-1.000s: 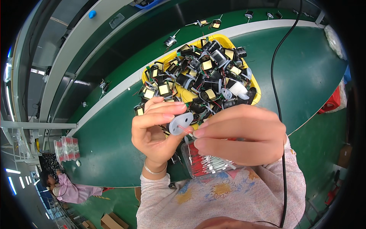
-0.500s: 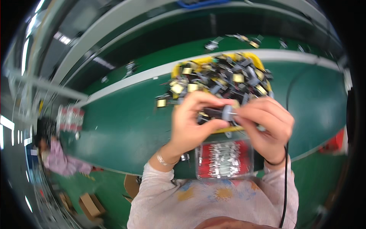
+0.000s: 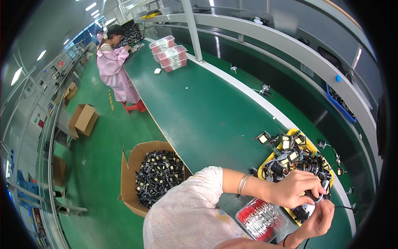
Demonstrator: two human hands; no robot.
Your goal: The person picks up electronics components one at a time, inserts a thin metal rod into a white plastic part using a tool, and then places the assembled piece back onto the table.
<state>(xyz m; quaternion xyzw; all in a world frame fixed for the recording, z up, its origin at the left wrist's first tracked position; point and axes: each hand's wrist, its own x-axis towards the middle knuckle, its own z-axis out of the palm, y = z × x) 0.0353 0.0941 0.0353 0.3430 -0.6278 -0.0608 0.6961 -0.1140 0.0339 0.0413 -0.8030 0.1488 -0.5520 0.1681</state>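
My left hand [image 3: 295, 190], with thin bracelets at its wrist, is closed around a small black part with a grey rounded end [image 3: 315, 196]. Just below it, my right hand [image 3: 319, 220] has its fingertips pinched together close to that part. What the right fingers hold is too small to make out. Both hands are over the near side of a yellow tray [image 3: 262, 168] heaped with black and grey parts bearing pale yellow squares. Nearer my body lies a clear plastic box [image 3: 282, 222] full of slim red-and-silver pieces.
A cardboard box [image 3: 129, 182] filled with similar parts stands left of the green table [image 3: 203, 112]. Stacked clear boxes [image 3: 172, 56] sit farther along it, near a co-worker in pink [image 3: 114, 68]. Loose parts [image 3: 264, 89] lie beyond the white rail. A black cable [image 3: 344, 207] runs beside my right hand.
The view has swung left, putting my hands at the lower right and bringing the long table, co-worker and filled cardboard box into sight. The black part remains in my left hand.
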